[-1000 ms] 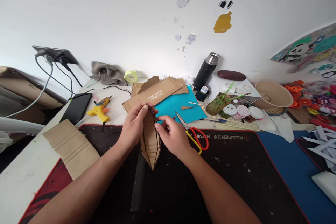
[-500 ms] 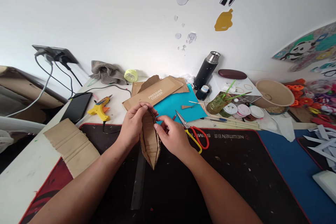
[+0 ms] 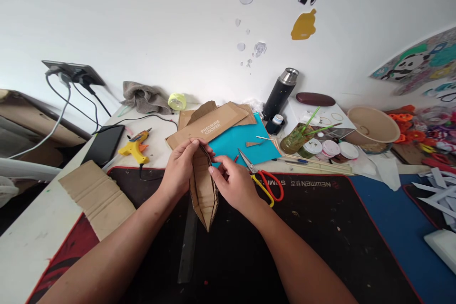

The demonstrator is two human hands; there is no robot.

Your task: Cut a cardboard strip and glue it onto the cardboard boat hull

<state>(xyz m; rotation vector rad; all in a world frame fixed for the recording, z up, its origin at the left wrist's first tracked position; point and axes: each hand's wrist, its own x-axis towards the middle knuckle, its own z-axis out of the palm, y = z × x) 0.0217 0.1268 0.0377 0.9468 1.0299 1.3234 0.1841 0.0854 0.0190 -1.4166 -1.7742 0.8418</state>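
Observation:
A pointed, boat-shaped piece of brown cardboard [image 3: 204, 194] with dark marked lines stands on edge over the black desk mat [image 3: 320, 228]. My left hand [image 3: 181, 167] pinches its top left corner, fingers closed. My right hand [image 3: 233, 183] grips its right edge, thumb and fingers pressed on the cardboard. A grey metal ruler [image 3: 187, 247] lies on the mat under the piece. Scissors with red and yellow handles [image 3: 265, 184] lie just right of my right hand.
A yellow glue gun [image 3: 136, 147], a black phone [image 3: 105, 145], flat cardboard sheets [image 3: 210, 123], teal paper [image 3: 242, 145], a black flask [image 3: 280, 95], paint jars [image 3: 331, 150], a beige bowl [image 3: 372, 128] and a ridged cardboard strip [image 3: 96, 197] crowd the desk. White paper strips [image 3: 436, 192] lie far right.
Both hands hold the cardboard piece in nearly the same place. My right fingers have shifted slightly along its edge, and the view has tilted a little.

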